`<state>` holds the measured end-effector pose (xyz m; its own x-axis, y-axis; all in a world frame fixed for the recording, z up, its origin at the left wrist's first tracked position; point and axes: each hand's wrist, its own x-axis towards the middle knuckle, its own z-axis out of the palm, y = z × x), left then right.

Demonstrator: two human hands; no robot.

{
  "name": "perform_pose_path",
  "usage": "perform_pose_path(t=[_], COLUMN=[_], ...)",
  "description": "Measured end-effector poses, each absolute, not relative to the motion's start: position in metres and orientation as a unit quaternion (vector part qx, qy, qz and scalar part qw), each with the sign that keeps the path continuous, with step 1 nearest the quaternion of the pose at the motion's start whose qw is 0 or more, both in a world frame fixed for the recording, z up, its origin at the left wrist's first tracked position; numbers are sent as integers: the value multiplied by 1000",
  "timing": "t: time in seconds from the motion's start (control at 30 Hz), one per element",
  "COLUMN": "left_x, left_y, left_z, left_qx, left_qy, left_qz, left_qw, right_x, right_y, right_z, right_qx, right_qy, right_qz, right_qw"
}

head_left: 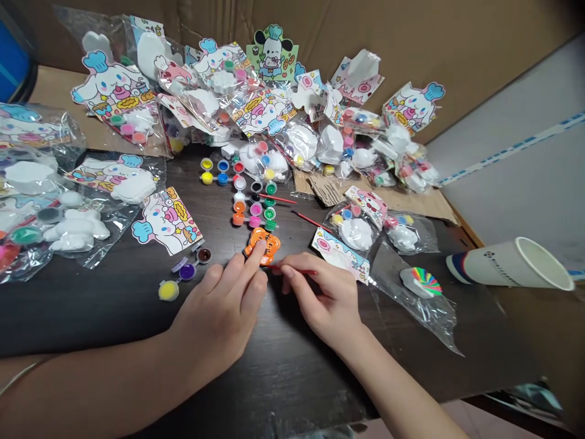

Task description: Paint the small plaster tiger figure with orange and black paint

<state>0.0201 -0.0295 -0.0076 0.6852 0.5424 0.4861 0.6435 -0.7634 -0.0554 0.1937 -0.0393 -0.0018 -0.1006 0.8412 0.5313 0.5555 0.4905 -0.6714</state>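
An orange painted figure (269,245) with dark markings lies flat on the dark table. My left hand (223,305) comes from the lower left, its index fingertip resting on the figure's surface and the other fingers loosely bent beside it. Between the thumb and fingers of my right hand (324,296) is a thin red brush (273,266), its tip at the figure's lower edge. Just beyond the figure stand small open paint pots, among them orange (238,218), pink (255,221) and green (270,214).
Yellow (169,290), purple (186,271) and dark brown pots (203,255) sit left of the figure. Bagged white figures (73,230) cover the left and back. Two more brushes lie behind. At right are a rainbow-striped piece (423,281) on plastic and a tipped paper cup (507,263).
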Motion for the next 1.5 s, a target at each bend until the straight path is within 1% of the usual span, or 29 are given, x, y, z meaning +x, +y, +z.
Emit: perform_pose_path(t=[0.1,0.17,0.23,0.3,0.37,0.5,0.67,0.8,0.93,1.03,1.17,1.3,1.5], left_x=[20,20,20,19,19,20,20,19,20,20,21,21,22], left_y=[-30,-30,-30,-30,-30,-29,-29,-29,-29,-29,-29,-29,-28], left_z=[-7,-8,-8,-9,-9,-8,-7,-8,-7,-6,-7,-7,-5], left_qx=[-913,-914,-914,-915,-915,-914,-915,-916,-913,-911,-911,-910,-910], left_qy=[-322,-321,-323,-325,-323,-325,-321,-322,-324,-324,-321,-323,-324], left_qz=[-225,-225,-223,-222,-224,-222,-223,-220,-220,-225,-232,-228,-227], left_qw=[107,104,100,94,90,97,98,96,111,117,116,120,123], right_x=[194,195,195,195,195,195,196,196,195,194,194,195,195], right_y=[-39,-39,-39,-39,-40,-40,-39,-39,-39,-39,-39,-38,-38], right_z=[-2,-2,-1,-1,0,0,0,0,0,0,1,1,1], right_qx=[-503,-491,-479,-490,-503,-479,-487,-475,-473,-464,-461,-457,-455], right_qy=[-707,-711,-728,-731,-722,-739,-732,-748,-740,-751,-744,-754,-744], right_qz=[117,131,148,125,97,119,97,121,105,111,95,108,85], right_qw=[483,486,468,458,465,458,467,448,466,457,473,460,482])
